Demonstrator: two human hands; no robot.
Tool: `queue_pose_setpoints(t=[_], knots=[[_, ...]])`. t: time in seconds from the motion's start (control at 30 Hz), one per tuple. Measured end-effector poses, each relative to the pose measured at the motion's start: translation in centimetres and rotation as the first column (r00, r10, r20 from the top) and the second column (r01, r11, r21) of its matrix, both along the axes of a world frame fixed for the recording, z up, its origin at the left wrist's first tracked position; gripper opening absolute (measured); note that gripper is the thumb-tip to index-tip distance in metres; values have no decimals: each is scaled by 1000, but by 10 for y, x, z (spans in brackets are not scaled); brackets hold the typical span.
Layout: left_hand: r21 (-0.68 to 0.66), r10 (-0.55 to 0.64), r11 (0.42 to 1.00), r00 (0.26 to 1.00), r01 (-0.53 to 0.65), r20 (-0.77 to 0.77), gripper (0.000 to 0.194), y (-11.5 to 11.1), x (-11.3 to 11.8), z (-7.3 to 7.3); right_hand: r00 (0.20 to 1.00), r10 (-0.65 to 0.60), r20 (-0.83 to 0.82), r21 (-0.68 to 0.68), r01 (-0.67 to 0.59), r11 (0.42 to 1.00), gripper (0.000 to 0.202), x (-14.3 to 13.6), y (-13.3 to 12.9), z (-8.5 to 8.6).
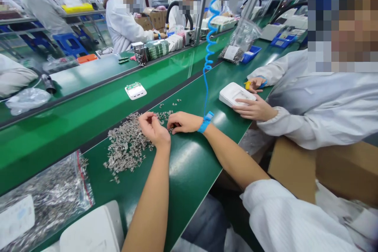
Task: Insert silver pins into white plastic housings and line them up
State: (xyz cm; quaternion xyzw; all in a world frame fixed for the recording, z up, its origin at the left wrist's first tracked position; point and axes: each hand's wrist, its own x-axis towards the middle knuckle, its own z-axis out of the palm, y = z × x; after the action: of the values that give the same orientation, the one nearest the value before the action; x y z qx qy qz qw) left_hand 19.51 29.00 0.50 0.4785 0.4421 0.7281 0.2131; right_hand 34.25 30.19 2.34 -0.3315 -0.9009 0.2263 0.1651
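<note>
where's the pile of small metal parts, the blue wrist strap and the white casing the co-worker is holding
pile of small metal parts [125, 147]: head view, middle of the heap
blue wrist strap [206, 121]: head view, band on the right wrist
white casing [233, 93]: head view, top face

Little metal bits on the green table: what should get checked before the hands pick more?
1. Pile within reach of both hands: ok.
2. Left hand at the pile's edge: ok.
3. Right hand on the mat, beside the bits: ok.
4. Blue wrist strap on, cord attached: ok.
5. Fingers already holding a bit: cannot tell.
6. Neighbour's hand apart, on a white case: ok.
</note>
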Motion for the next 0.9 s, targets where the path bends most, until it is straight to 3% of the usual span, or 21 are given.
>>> queue_pose_setpoints(t=[0.1,0.27,0.5,0.67,0.9], knots=[[-106,-68,993,964,42,-257,13,-1,0,-3,999,-24,25,43,23,999,10,-5,0,-3],[-168,-208,977,767,132,-606,21,1,1,-14,984,-169,56,75,164,984,14,-9,2,-5],[-168,-280,956,582,241,-764,29,6,-2,-19,945,-327,15,84,325,942,11,0,7,-2],[-176,-269,959,523,221,-809,24,-1,-1,-11,913,-405,-41,78,407,910,11,3,2,1],[-172,-208,978,494,118,-844,25,-12,-1,-4,857,-505,-100,73,513,855,24,-7,-14,1]])
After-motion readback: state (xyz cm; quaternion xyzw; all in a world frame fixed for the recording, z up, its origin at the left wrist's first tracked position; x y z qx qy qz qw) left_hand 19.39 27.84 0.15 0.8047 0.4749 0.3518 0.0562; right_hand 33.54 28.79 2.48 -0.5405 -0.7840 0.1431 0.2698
